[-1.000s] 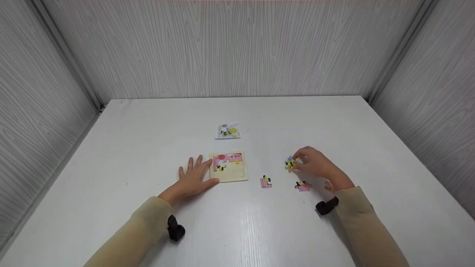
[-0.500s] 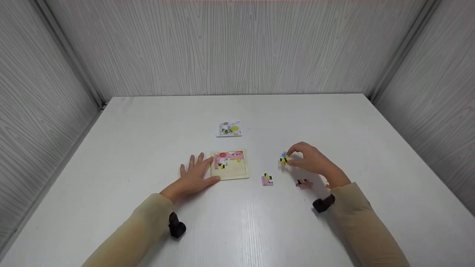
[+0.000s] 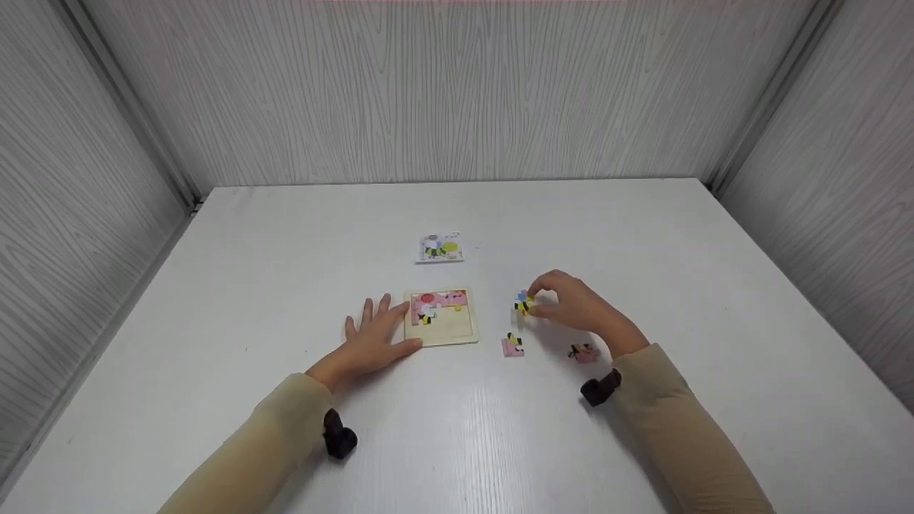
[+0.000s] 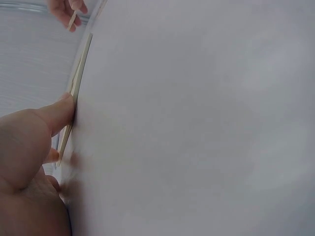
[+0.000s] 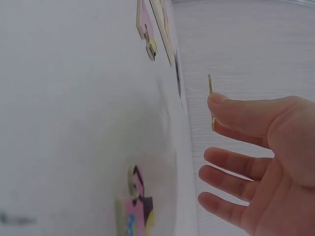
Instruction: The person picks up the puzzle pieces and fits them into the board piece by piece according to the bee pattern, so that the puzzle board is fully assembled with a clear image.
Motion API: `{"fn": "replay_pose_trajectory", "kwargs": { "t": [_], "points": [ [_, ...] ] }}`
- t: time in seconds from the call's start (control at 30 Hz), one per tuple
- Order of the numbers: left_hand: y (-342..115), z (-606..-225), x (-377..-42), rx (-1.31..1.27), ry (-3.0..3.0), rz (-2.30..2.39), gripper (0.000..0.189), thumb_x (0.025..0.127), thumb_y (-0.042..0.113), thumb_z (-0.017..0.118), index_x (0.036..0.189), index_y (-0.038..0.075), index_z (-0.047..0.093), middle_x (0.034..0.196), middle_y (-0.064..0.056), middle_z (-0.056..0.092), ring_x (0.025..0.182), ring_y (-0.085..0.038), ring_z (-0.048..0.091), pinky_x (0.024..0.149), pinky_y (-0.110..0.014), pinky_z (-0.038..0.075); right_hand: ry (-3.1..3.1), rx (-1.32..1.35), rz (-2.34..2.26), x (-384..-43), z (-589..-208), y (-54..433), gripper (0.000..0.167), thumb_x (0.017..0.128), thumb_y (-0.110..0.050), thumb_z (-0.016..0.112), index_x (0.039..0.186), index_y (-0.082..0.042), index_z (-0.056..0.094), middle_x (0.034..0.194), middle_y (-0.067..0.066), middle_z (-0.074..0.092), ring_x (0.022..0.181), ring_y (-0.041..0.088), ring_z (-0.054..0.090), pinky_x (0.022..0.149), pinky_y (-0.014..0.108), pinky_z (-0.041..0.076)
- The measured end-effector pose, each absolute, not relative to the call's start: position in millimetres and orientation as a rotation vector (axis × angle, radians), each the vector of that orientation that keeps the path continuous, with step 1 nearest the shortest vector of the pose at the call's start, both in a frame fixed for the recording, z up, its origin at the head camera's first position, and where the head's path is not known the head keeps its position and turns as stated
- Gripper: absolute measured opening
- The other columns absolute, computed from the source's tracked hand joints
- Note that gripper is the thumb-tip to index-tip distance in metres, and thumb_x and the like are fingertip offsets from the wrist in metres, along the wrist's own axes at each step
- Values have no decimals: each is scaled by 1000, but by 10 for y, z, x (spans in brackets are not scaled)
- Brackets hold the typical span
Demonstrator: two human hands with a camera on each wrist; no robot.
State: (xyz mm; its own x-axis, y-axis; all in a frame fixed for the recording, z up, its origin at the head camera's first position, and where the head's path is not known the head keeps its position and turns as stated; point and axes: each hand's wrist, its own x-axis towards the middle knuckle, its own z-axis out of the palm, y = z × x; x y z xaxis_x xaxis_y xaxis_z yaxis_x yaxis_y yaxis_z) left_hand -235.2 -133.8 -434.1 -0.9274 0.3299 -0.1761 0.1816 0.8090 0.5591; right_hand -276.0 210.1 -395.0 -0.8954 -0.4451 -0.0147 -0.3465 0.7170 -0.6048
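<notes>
My right hand (image 3: 577,308) pinches a blue, yellow and black jigsaw piece (image 3: 523,303) between thumb and forefinger. In the right wrist view that piece (image 5: 211,105) appears edge-on, up off the table, the other fingers spread away from it. A square wooden puzzle board (image 3: 457,335) lies to the left, its top and left side filled with pink picture pieces, bare wood elsewhere. My left hand (image 3: 370,348) rests at the board's left side with fingers spread, thumb and forefinger touching its edge. In the left wrist view the thumb presses the rim of the board (image 4: 83,61).
Two loose pink jigsaw pieces lie on the white table: one piece (image 3: 513,345) just right of the board, another piece (image 3: 584,353) below the right wrist. A small picture card (image 3: 440,248) with a bee lies behind the board. Grey wood-grain walls (image 3: 457,93) enclose the table.
My right hand has lifted the blue and yellow jigsaw piece and carried it left toward the board. An orange piece by the right wrist is now hidden. The left hand stays in place.
</notes>
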Motion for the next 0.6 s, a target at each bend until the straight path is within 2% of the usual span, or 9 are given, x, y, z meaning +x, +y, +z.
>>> {"fn": "replay_pose_trajectory", "kwargs": {
  "t": [0.27, 0.6],
  "points": [
    [-1337, -4351, -2363, 380, 2723, 797, 80, 89, 56, 49, 150, 17, 17, 155, -15, -5, 137, -34, -18, 101, -59, -15, 2760, -644, -875, -2804, -3940, 1914, 26, 87, -23, 66, 109, -10, 62, 122, 7, 53, 120, 25, 44, 100, 43, 35],
    [-1331, -4344, -2351, 394, 2749, 798, 78, 89, 53, 52, 149, 14, 21, 154, -17, -1, 137, -38, -15, 100, -62, -13, 2757, -663, -850, -2840, -3938, 1691, 25, 86, -22, 67, 108, -11, 63, 120, 4, 54, 118, 22, 46, 99, 40, 36]
  ]
}}
